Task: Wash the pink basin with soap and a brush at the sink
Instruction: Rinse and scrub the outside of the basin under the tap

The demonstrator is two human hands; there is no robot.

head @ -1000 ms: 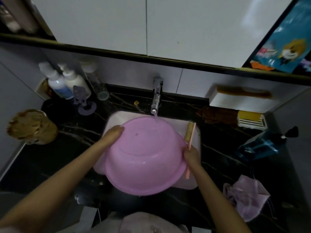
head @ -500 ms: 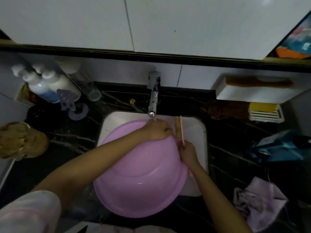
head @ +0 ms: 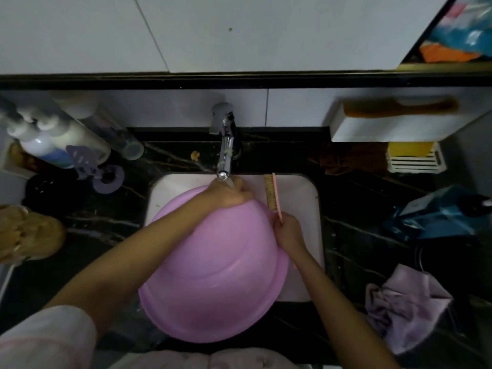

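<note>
The pink basin (head: 213, 278) lies bottom-up over the white sink (head: 300, 193), its near side jutting past the counter's front. My left hand (head: 229, 194) grips the basin's far rim right under the running tap (head: 225, 153), fingers curled over the edge. My right hand (head: 287, 231) is at the basin's right rim and holds the handle of a pink brush (head: 273, 194), whose tan bristles face left and point toward the wall. A yellow soap bar (head: 410, 149) sits in a white slatted dish at the right.
Several bottles (head: 53, 145) and a purple holder (head: 98, 171) stand back left on the black marble counter (head: 359, 209). A brown cloth (head: 351, 158), a blue bag (head: 436, 214) and a lilac rag (head: 404, 302) lie right. A white wall shelf (head: 394, 126) carries a comb.
My left hand slid from the basin's left rim to its far rim under the tap. The basin shifted toward me. My right hand moved the brush upright beside the rim.
</note>
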